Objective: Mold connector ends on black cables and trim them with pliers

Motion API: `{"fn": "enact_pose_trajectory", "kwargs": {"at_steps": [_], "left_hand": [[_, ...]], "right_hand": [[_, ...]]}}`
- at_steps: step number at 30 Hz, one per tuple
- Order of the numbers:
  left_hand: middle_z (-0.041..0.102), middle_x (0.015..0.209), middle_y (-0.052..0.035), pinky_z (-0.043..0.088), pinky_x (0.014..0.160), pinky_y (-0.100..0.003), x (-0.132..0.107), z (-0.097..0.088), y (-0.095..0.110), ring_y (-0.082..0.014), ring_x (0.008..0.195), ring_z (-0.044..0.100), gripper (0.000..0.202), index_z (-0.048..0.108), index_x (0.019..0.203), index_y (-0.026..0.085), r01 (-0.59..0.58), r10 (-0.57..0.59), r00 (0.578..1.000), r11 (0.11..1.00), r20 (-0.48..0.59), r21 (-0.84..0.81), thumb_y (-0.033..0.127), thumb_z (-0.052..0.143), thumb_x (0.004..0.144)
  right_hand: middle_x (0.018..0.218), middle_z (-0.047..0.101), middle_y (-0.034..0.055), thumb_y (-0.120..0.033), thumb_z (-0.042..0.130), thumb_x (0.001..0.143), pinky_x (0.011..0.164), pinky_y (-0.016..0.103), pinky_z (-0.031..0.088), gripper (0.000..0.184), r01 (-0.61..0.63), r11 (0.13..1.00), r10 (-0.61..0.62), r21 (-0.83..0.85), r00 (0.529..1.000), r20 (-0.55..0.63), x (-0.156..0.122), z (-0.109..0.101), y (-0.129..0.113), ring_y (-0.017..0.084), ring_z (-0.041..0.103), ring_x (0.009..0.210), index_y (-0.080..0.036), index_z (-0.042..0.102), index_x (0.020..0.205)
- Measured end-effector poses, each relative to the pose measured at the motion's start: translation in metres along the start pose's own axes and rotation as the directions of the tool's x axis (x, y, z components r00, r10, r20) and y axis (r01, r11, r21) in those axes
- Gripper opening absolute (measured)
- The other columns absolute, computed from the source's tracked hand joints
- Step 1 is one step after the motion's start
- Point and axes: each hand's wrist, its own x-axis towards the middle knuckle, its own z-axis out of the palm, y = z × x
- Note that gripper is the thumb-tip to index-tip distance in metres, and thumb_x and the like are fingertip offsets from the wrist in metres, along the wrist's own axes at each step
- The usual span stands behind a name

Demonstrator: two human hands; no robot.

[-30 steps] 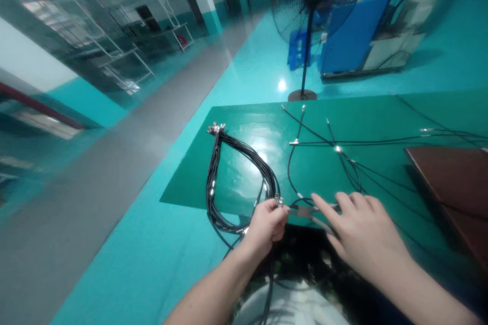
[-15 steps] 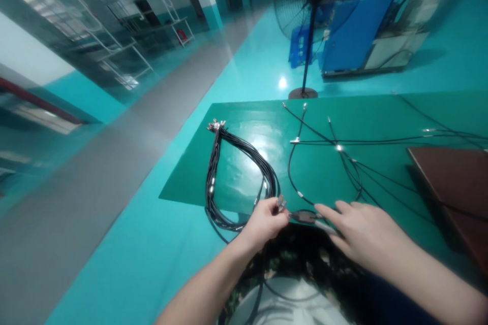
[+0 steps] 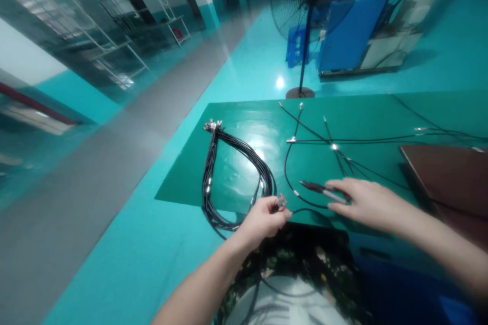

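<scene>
My left hand (image 3: pixel 265 219), at the table's front edge, is closed round the end of a black cable (image 3: pixel 310 210). A small shiny metal fitting (image 3: pixel 281 201) sticks up between thumb and forefinger. To its right, my right hand (image 3: pixel 368 205) grips a pair of pliers (image 3: pixel 318 189) by the handles, over the green table. The dark jaws point left, apart from the left hand and its fitting. Just left of my left hand, a looped bundle of black cables (image 3: pixel 267 165) lies on the table, its metal ends (image 3: pixel 213 125) gathered at the far corner.
Several loose black cables (image 3: pixel 354 140) cross the green table (image 3: pixel 381 111). A brown board (image 3: pixel 450 170) lies at the right. Beyond the table stand a fan (image 3: pixel 305 35) and a blue machine (image 3: pixel 346 30). Something white (image 3: pixel 290 310) is below, near my lap.
My right hand has drawn the pliers up and away from my left hand onto the table side. The left hand keeps its hold on the cable. The view has shifted slightly.
</scene>
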Motion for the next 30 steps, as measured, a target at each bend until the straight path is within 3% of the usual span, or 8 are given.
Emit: {"fn": "enact_pose_trajectory", "kwargs": {"at_steps": [2, 4, 7, 12, 30], "left_hand": [[0.033, 0.045, 0.0092, 0.012, 0.034, -0.017, 0.002, 0.001, -0.001, -0.0019, 0.034, 0.021, 0.020, 0.045, 0.067, 0.017, 0.035, -0.036, 0.999, 0.994, -0.008, -0.108, 0.031, 0.059, 0.065], [0.034, 0.044, 0.0093, 0.011, 0.033, -0.017, 0.004, 0.003, -0.001, -0.0014, 0.032, 0.020, 0.020, 0.045, 0.066, 0.017, 0.037, -0.041, 0.999, 0.985, -0.021, -0.167, 0.029, 0.061, 0.064], [0.034, 0.044, 0.0092, 0.010, 0.032, -0.017, 0.006, 0.004, -0.001, -0.0011, 0.032, 0.020, 0.019, 0.043, 0.064, 0.017, 0.023, -0.035, 0.998, 0.978, -0.058, -0.206, 0.027, 0.060, 0.064], [0.032, 0.045, 0.0097, 0.011, 0.032, -0.016, 0.006, 0.007, -0.003, -0.0009, 0.033, 0.019, 0.021, 0.041, 0.064, 0.018, -0.034, 0.013, 0.994, 0.980, -0.111, -0.194, 0.028, 0.059, 0.067], [0.029, 0.044, 0.0110, 0.013, 0.031, -0.015, 0.008, 0.007, -0.007, -0.0015, 0.033, 0.019, 0.020, 0.042, 0.066, 0.018, -0.072, 0.054, 0.993, 0.981, -0.104, -0.178, 0.031, 0.057, 0.069]], "right_hand": [[0.089, 0.059, 0.0118, -0.026, 0.050, 0.074, 0.065, 0.033, 0.032, 0.030, -0.114, 0.936, 0.018, -0.332, 0.961, -0.278, -0.002, 0.005, -0.004, 0.027, 0.054, 0.082, -0.020, 0.059, 0.102], [0.085, 0.059, 0.0120, -0.024, 0.052, 0.073, 0.064, 0.034, 0.030, 0.030, -0.168, 0.862, -0.023, -0.478, 0.929, -0.370, -0.006, 0.009, -0.010, 0.029, 0.054, 0.078, -0.021, 0.060, 0.102], [0.076, 0.058, 0.0065, -0.027, 0.056, 0.071, 0.058, 0.031, 0.028, 0.034, -0.124, 0.880, -0.051, -0.459, 0.935, -0.350, -0.014, 0.013, -0.021, 0.023, 0.053, 0.066, -0.025, 0.059, 0.106], [0.080, 0.058, 0.0039, -0.031, 0.063, 0.066, 0.064, 0.031, 0.030, 0.045, 0.007, 0.927, -0.150, -0.375, 0.924, -0.351, -0.024, 0.025, -0.034, 0.022, 0.051, 0.074, -0.029, 0.058, 0.110], [0.081, 0.057, 0.0079, -0.029, 0.055, 0.074, 0.065, 0.036, 0.029, 0.042, 0.016, 0.893, -0.181, -0.450, 0.928, -0.325, -0.029, 0.025, -0.042, 0.026, 0.048, 0.076, -0.025, 0.056, 0.115]]}}
